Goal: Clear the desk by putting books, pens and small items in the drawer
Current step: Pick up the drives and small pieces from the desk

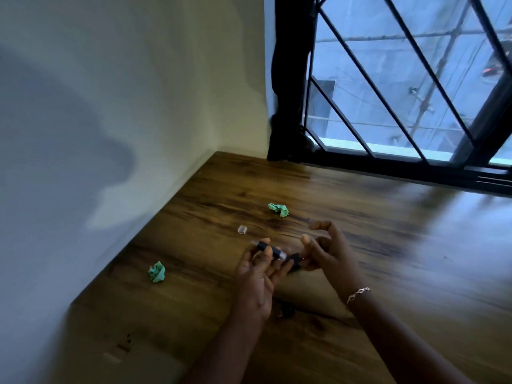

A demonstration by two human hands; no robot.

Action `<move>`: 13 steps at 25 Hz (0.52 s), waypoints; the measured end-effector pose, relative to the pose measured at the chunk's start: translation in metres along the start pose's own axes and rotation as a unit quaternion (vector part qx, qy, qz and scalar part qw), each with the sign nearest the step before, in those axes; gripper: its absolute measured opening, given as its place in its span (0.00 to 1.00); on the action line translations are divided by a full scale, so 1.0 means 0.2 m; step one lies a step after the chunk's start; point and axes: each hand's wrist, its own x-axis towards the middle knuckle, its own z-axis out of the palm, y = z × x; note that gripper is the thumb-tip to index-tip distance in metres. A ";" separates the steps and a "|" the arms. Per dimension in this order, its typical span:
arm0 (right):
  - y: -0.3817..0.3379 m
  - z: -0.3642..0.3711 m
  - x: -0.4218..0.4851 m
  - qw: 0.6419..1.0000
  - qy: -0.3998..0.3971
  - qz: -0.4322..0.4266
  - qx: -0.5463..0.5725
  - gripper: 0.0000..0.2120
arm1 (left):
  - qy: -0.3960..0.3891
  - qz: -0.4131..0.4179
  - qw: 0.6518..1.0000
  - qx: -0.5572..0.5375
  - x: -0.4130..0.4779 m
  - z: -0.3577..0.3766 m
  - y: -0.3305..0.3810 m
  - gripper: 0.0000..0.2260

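My left hand [256,275] grips a small black and clear tube-shaped item [267,248] between thumb and fingers, just above the wooden desk [388,259]. My right hand [328,252] is beside it, its fingers curled round a small black piece [295,261] that sits against the left fingertips. A small clear cap [242,229] lies on the desk just beyond my left hand. Two crumpled green paper balls lie on the desk: one [279,209] farther back, one [156,272] to the left near the wall. The drawer is out of view.
A pale wall [110,120] runs along the desk's left edge. A window with a black diagonal grille [401,87] stands behind the desk. A small dark object [286,310] lies under my wrists. The picture is motion-blurred.
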 end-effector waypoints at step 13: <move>0.17 0.48 0.62 0.779 -0.291 -0.257 -0.492 0.15 | 0.200 0.101 0.914 0.338 0.14 -0.28 0.17 0.15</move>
